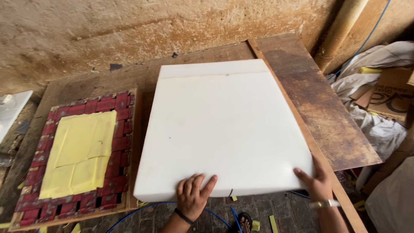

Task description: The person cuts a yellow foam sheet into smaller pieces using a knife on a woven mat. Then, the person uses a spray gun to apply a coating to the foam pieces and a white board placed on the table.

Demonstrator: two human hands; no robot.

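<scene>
The white foam slab (224, 129) lies flat on the wooden desk (319, 112), its far edge toward the plaster wall and its near edge hanging a little past the desk's front. A thin seam crosses it close to the far edge.

The left hand (192, 195) rests on the slab's near edge, left of the middle: fingers spread and laid flat on top, the grip open and pressing rather than clasping. There is a dark band on that wrist. The right hand (317, 183) is at the slab's near right corner, fingers splayed against the corner and side, also open, touching the foam without closing round it. A pale bangle sits on that wrist.

Left of the slab, just beside it, lies a wooden seat frame (79, 157) woven with red webbing, with a yellow foam sheet (82, 153) on top. Right of the slab, beyond the desk, crumpled white sheeting and cardboard (390, 92) are heaped. Below the slab's near edge, a blue cable (142, 211) runs over the floor.
</scene>
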